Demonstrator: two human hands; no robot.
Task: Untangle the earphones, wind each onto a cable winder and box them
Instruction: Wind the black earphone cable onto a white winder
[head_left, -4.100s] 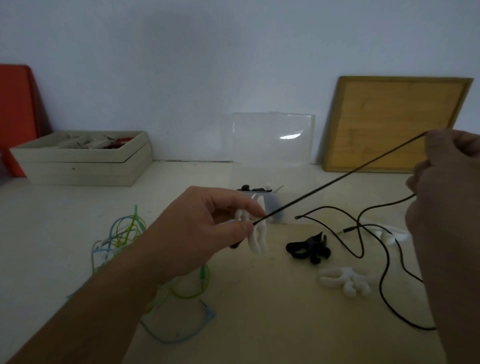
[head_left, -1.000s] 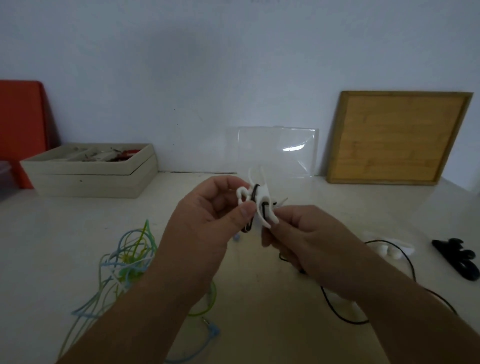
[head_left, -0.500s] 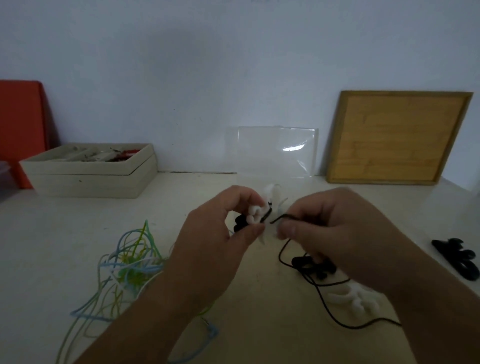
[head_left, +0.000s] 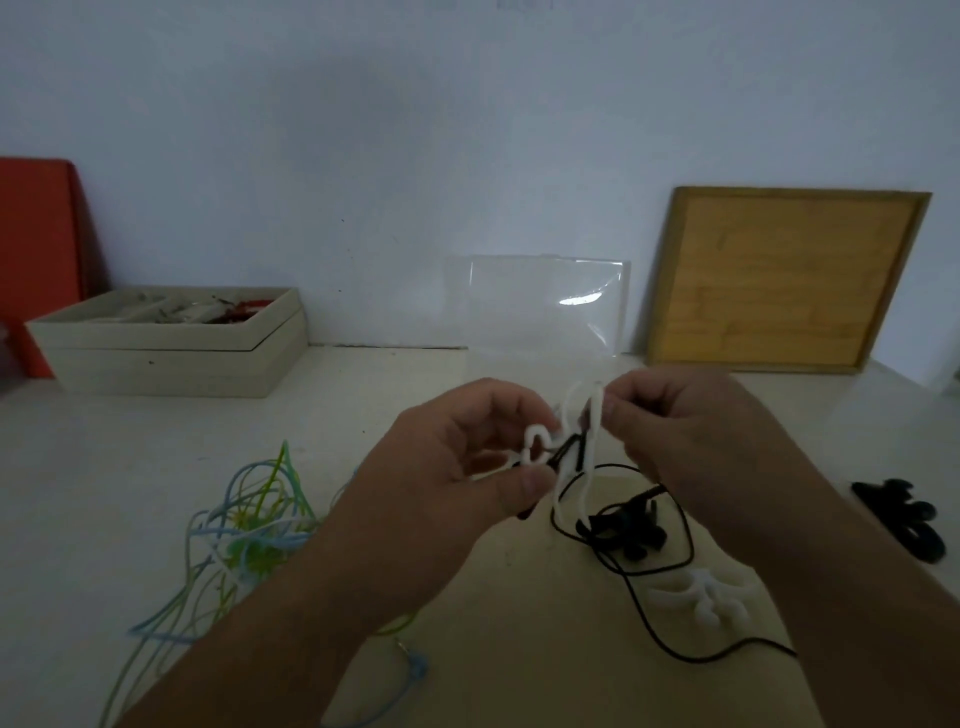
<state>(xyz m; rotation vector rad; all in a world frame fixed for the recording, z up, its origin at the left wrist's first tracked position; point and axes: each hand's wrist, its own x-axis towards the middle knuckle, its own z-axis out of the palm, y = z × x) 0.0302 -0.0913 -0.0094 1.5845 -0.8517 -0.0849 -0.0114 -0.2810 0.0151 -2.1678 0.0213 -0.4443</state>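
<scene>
Since the black cord (head_left: 644, 610) trails loose across the table (head_left: 493, 675) nearest me, the main risk is a snag. Its slack loops around the spare black winder (head_left: 631, 535) and runs just beside the spare white winder (head_left: 714, 600). A pull likely drags one of them along or tightens the loop into a knot.

Above that, the left hand (head_left: 467, 483) pinches the lower end of the held winder (head_left: 574, 436) between thumb and fingers. The right hand (head_left: 696, 431) pinches its upper arm with curled fingers. Can't tell if the cord is also under those fingertips. Few turns look seated, so any slack probably lets them spring off the prongs.

The blue-green tangle (head_left: 249, 525) lies to the left, near the left forearm, not yet unpicked. Best to keep the black cord out of it. Another black winder (head_left: 904, 519) sits far right.

Farther back, the clear box (head_left: 545, 306) stands at the wall behind the hands, its base hard to make out. Also at the wall: beige tray (head_left: 171, 338), wooden board (head_left: 789, 280), red panel (head_left: 36, 249).
</scene>
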